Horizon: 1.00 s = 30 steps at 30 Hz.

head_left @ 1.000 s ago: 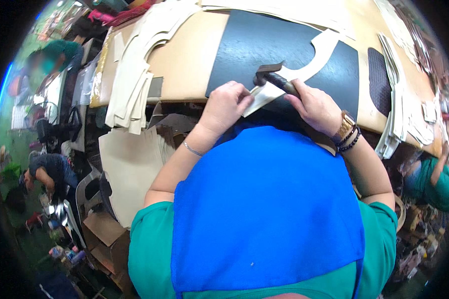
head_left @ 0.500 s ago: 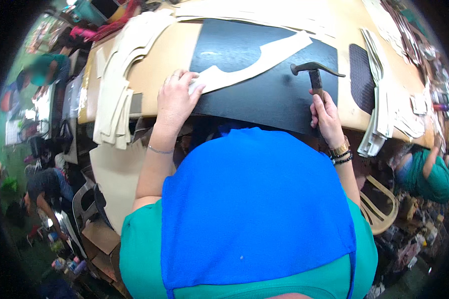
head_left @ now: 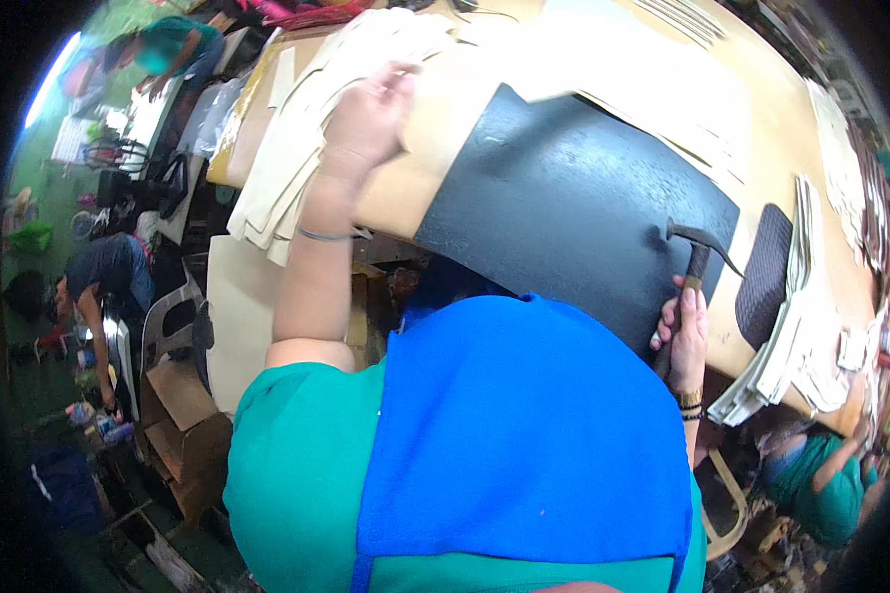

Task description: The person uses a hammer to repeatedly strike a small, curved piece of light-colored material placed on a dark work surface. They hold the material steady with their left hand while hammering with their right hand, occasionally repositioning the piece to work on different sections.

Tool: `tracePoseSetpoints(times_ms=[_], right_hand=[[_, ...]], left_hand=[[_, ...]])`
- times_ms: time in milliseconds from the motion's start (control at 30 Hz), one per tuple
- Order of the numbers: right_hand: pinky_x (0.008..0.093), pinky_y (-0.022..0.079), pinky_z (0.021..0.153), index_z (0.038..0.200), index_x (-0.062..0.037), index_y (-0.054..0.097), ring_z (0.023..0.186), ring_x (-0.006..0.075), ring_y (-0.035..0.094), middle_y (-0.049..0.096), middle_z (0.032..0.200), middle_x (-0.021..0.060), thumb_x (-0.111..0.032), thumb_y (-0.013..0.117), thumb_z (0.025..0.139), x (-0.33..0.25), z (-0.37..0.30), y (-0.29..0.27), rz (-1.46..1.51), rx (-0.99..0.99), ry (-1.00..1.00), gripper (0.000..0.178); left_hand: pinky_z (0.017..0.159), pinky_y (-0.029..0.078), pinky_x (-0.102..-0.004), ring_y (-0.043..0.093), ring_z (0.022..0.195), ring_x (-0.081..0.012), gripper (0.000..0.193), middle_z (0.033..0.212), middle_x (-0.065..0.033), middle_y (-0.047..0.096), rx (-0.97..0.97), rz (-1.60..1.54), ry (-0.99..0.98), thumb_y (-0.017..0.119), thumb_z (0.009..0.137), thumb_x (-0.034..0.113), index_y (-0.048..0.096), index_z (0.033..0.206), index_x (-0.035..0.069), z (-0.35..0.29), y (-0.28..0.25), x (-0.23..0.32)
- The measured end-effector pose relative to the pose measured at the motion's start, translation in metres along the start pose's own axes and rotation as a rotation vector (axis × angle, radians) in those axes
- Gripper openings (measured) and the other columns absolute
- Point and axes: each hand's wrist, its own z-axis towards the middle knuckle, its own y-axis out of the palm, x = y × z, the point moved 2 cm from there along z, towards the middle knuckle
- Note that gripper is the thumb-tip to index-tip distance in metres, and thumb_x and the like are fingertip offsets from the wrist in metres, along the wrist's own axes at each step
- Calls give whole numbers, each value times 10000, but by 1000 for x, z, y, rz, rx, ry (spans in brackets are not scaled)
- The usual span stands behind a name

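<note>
My right hand (head_left: 684, 331) grips the handle of a hammer (head_left: 702, 239) with a dark metal head and a long curved peen. It is over the right part of a black mat (head_left: 564, 188), with the head near the mat's right edge. My left hand (head_left: 371, 119) is raised over the far left of the table, beside a fanned stack of cream cut pieces (head_left: 297, 163). Motion blurs its fingers, and glare hides whether they hold anything. Bright cream sheets (head_left: 623, 69) lie along the mat's far edge.
To the right lie a dark textured pad (head_left: 764, 277) and a stack of long cream strips (head_left: 786, 306). A chair (head_left: 168, 311) and cardboard box (head_left: 180, 410) stand at left. Other people are at work, one at left (head_left: 114, 272), another at right (head_left: 816, 484).
My left hand has moved away from the mat to the far left. The curved cream piece has gone from the mat. My right hand still holds the hammer; the view has turned.
</note>
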Motion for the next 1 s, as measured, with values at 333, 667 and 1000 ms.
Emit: tracePoseSetpoints(times_ms=[333, 667, 1000], right_hand=[[205, 443, 389, 1260, -69, 463, 473, 35, 429, 437, 690, -19, -366, 401, 1051, -2, 7, 1, -14, -31, 28, 369], [215, 439, 380, 1254, -88, 478, 464, 39, 434, 452, 688, -17, -373, 427, 1042, 0, 7, 0, 12, -7, 45, 359], [211, 437, 391, 1261, -80, 474, 471, 40, 434, 446, 693, -15, -361, 428, 1045, -4, 5, 3, 10, -24, 43, 358]], left_hand=[[812, 527, -372, 688, 885, -285, 416, 954, -176, 708, 213, 347, -147, 726, 835, 372, 700, 1050, 17, 34, -34, -202], [843, 520, -394, 657, 998, -289, 308, 1042, -129, 688, 354, 299, -103, 740, 830, 277, 673, 1046, 68, 15, -14, -186], [822, 527, -414, 656, 968, -324, 341, 1114, -138, 654, 406, 452, 6, 626, 912, 327, 660, 1164, 100, 5, -10, -181]])
